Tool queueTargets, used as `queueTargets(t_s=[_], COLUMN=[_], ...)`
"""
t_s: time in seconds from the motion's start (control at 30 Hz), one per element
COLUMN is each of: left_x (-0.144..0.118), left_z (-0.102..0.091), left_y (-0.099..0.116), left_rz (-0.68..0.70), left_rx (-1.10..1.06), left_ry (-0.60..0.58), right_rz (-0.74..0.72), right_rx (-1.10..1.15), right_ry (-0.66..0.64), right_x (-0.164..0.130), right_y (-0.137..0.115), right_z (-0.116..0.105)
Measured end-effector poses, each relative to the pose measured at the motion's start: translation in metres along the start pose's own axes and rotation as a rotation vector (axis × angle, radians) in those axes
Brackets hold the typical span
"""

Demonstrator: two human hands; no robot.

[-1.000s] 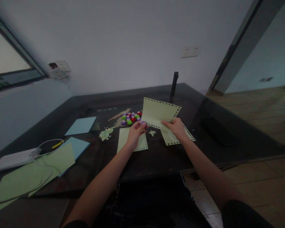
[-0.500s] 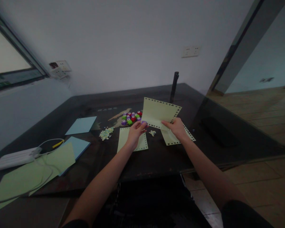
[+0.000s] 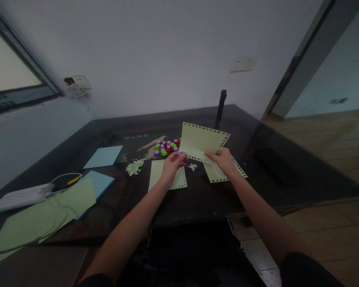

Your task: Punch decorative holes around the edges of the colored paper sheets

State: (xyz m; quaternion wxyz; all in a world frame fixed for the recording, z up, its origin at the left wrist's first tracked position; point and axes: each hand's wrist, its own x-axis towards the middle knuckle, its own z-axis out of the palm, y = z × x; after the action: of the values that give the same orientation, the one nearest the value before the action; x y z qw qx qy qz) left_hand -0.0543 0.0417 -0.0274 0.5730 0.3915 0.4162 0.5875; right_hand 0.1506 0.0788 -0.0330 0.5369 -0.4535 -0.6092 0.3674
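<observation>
Leftmost, a white power strip [image 3: 19,196] is seen on the dark surface [image 3: 197,199], beside green and blue paper sheets [image 3: 77,195]. Further right, paper confetti [image 3: 134,167] and a cluster of small colourful punches [image 3: 166,146] are found. A purple punch [image 3: 182,154] is gripped by the left hand [image 3: 171,166] at the lower edge of a pale green perforated sheet [image 3: 202,140], which is pinched and held above the surface by the right hand [image 3: 224,160]

Pale green paper sheet [image 3: 202,140]: rectangular, edged all round with small punched holes; held raised and tilted above the dark table, far of centre. Small purple punch [image 3: 182,154]: clamped at the sheet's lower left corner, mostly hidden.
</observation>
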Motion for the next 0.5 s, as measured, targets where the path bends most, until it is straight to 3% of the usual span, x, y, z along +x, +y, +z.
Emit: queueTargets(t_s=[0.5], left_x=[-0.0008], left_z=[0.0005], left_y=[0.0004], left_rz=[0.004], left_rx=[-0.005], left_ry=[0.002], right_rz=[0.014], right_rx=[0.020], right_ry=[-0.005], right_x=[-0.0006], right_y=[-0.0034], right_z=[0.0001])
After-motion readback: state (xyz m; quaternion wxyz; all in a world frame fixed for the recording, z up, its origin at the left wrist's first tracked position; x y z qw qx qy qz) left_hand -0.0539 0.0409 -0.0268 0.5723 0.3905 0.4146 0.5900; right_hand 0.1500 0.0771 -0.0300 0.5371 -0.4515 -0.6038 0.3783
